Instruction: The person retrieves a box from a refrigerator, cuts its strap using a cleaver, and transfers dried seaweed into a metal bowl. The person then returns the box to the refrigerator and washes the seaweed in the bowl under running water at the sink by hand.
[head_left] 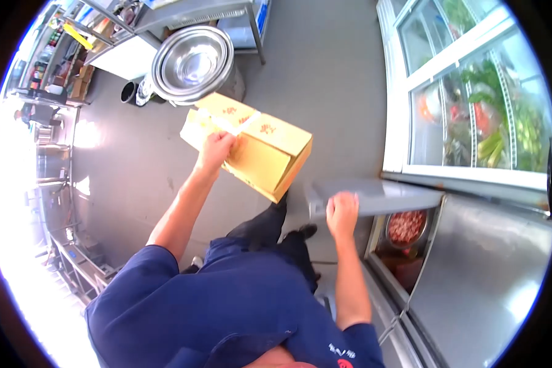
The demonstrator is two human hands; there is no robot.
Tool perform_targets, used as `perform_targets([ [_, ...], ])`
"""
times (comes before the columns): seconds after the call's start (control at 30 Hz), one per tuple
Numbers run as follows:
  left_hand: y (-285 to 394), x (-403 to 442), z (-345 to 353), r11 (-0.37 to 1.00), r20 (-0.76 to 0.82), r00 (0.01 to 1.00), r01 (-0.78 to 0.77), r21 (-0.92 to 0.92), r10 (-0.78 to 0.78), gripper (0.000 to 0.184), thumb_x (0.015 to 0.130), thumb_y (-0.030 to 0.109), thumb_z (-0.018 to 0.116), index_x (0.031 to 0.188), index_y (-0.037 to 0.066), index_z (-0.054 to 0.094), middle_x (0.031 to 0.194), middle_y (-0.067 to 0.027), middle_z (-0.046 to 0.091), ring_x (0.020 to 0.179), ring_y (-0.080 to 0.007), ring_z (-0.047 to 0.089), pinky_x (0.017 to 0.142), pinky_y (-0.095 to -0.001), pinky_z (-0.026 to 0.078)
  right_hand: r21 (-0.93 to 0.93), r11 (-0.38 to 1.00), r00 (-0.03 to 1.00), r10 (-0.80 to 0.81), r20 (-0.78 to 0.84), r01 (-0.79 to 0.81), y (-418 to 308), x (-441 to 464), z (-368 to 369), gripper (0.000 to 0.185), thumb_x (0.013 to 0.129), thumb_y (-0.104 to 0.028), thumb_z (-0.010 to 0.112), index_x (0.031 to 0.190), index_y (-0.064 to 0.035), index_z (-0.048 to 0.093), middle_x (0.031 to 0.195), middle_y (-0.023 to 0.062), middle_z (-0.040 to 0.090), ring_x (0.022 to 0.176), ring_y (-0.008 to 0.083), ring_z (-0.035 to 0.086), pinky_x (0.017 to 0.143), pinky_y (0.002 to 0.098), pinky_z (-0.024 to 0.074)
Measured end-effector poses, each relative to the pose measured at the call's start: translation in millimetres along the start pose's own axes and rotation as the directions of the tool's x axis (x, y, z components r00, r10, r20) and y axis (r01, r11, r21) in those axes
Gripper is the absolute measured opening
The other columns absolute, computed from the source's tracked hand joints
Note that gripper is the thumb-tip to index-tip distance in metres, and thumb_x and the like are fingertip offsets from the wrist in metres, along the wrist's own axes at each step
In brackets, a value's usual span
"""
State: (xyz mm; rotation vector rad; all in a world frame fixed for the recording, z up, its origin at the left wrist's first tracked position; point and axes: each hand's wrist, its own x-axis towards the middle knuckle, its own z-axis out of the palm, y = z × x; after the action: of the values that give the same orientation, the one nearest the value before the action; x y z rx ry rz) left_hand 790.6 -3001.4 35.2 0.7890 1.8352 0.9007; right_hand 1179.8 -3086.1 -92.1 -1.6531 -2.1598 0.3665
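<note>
A yellow cardboard box (260,147) with red print and a pale strap hangs tilted in front of me. My left hand (216,150) is closed on the strap at the box's near side. To the right, my right hand (342,211) grips the edge of a grey door (380,195), which stands open from a steel cabinet (484,251). Inside the opening sits a round metal bowl of reddish chopped meat (406,228).
Nested metal bowls (193,64) stand at the upper left, below a steel table (190,18). A glass-door fridge (472,110) with vegetables is at the right. Shelves (49,61) line the far left, where a person (37,114) stands. Grey floor (325,80) lies between.
</note>
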Motion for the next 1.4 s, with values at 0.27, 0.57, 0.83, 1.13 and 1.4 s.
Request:
perform_targets([
  [0.27, -12, 54, 1, 0.998, -0.025, 1.000, -0.014, 0.060, 0.016, 0.024, 0.088, 0.020, 0.062, 0.079, -0.001, 0.070, 0.064, 0.0014, 0.057, 0.061, -0.0076, 0.050, 0.057, -0.0295, 0.039, -0.268, 0.921, 0.877, 0.362, 0.316, -0.284, 28, -177, -42, 0.019, 0.082, -0.018, 0.061, 0.074, -0.0017, 0.067, 0.079, 0.0175, 0.067, 0.080, 0.0386, 0.063, 0.090, 0.0497, 0.0472],
  [0.57, 33, 86, 8, 0.999, -0.072, 0.997, 0.035, -0.027, -0.037, 0.027, 0.088, 0.024, 0.063, 0.092, 0.001, 0.076, 0.077, -0.0051, 0.070, 0.072, -0.0120, 0.064, 0.070, -0.0317, 0.051, -0.592, 0.803, 0.420, 0.560, 0.715, -0.063, 162, -298, -74, 0.023, 0.085, -0.024, 0.060, 0.085, -0.0035, 0.072, 0.084, 0.0191, 0.073, 0.078, 0.0360, 0.071, 0.066, 0.0477, 0.0557],
  [0.83, 111, 148, 39, 0.998, -0.206, 0.977, 0.046, -0.039, -0.053, 0.026, 0.087, 0.025, 0.064, 0.089, 0.001, 0.075, 0.076, -0.0060, 0.070, 0.072, -0.0140, 0.065, 0.070, -0.0325, 0.050, -0.203, 0.709, 0.452, 0.615, 0.645, -0.675, 222, -88, -68, 0.023, 0.086, -0.023, 0.062, 0.087, -0.0018, 0.071, 0.076, 0.0113, 0.071, 0.066, 0.0253, 0.067, 0.061, 0.0395, 0.0542],
  [1.13, 222, 209, 84, 0.999, -0.468, 0.883, 0.010, -0.035, -0.026, 0.023, 0.086, 0.023, 0.063, 0.082, 0.002, 0.074, 0.067, -0.0025, 0.066, 0.063, -0.0117, 0.061, 0.061, -0.0329, 0.048, 0.307, 0.676, 0.705, 0.450, 0.548, -0.670, 374, 303, -43, 0.017, 0.088, -0.018, 0.063, 0.087, -0.0035, 0.071, 0.070, 0.0043, 0.066, 0.057, 0.0111, 0.056, 0.051, 0.0267, 0.0427],
  [1.4, 340, 338, 125, 0.982, -0.410, 0.910, -0.026, -0.187, -0.054, 0.019, 0.090, 0.016, 0.063, 0.079, 0.001, 0.070, 0.071, 0.0020, 0.062, 0.064, -0.0068, 0.055, 0.060, -0.0260, 0.044, 0.542, 0.706, 0.851, 0.167, 0.498, -0.455, 277, 674, -60, 0.021, 0.093, -0.013, 0.065, 0.108, 0.0012, 0.069, 0.092, 0.0078, 0.073, 0.081, 0.0138, 0.068, 0.075, 0.0291, 0.0539],
])
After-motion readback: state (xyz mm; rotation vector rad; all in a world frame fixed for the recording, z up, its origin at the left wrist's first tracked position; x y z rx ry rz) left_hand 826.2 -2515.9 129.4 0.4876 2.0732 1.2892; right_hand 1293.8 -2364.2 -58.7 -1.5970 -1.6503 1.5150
